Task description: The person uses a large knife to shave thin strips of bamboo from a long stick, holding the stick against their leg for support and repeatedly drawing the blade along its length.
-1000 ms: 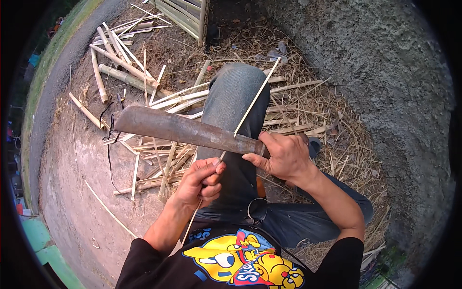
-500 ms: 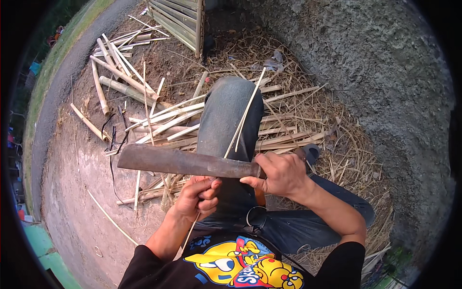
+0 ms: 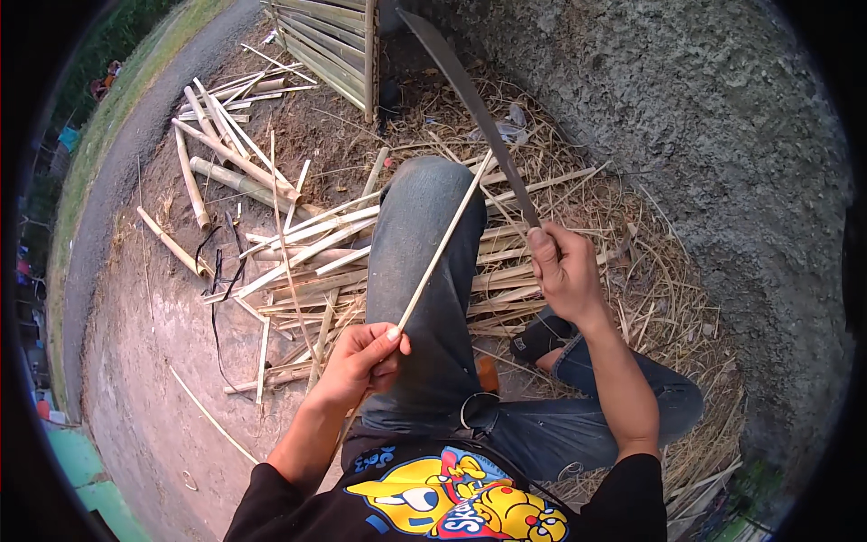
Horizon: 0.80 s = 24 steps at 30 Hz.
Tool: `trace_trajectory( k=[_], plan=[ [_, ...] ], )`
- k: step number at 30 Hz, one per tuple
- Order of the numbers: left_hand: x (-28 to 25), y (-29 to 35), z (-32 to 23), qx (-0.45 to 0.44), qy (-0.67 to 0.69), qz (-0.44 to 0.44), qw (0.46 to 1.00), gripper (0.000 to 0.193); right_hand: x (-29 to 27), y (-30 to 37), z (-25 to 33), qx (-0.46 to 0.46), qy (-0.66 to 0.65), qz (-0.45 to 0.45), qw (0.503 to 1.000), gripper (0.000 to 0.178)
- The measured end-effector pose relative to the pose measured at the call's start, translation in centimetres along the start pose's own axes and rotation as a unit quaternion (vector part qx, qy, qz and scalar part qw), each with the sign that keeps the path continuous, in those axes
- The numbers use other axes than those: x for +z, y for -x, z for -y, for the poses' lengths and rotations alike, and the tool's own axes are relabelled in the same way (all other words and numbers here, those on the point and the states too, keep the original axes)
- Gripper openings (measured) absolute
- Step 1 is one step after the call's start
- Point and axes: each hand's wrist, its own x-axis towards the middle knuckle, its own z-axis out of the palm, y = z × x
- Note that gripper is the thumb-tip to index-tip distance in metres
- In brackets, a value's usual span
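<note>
Two hands show in my head view, well apart from each other; I take twelve o'clock as straight ahead of the person. I see the left hand (image 3: 361, 357) clamped, thumb against fingers, on a thin pale strip (image 3: 442, 244), and the right hand (image 3: 569, 271) wrapped round the near end of a long dark blade (image 3: 488, 122), its handle mostly hidden in the grasp. The strip's long axis runs from the left hand toward one o'clock, over the raised knee (image 3: 424, 208), while the blade slants from the right hand toward eleven, so the two lines converge. From where I watch, the strip's far end comes up just beside the blade; I cannot tell whether they touch. Seen from the right hand, the middle of the strip lies near nine o'clock; the left hand is the one on it, yet the right is nearer to its far end. Beyond, on the ground (image 3: 135, 361), I make out bamboo pieces (image 3: 237, 182) toward ten, and a rough grey wall (image 3: 695, 135) stands toward two.
</note>
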Motion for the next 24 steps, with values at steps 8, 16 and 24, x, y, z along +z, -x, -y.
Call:
trace_trajectory(
  k=[8,16,24],
  plan=[
    [-0.3,0.3,-2.0,-0.008,-0.195,-0.019,0.981,0.033,4.9,0.9,1.4,-0.103,0.153,0.035,0.982,0.06],
    [-7.8,7.7,0.9,0.087,-0.294,-0.143,0.941,0.015,1.7,1.0,2.2,0.056,-0.107,0.177,0.977,0.044],
    [-9.3,7.5,-0.4,0.404,-0.654,-0.297,0.566,0.021,1.4,2.7,4.3,0.15,-0.182,0.084,0.968,0.03]
  ],
)
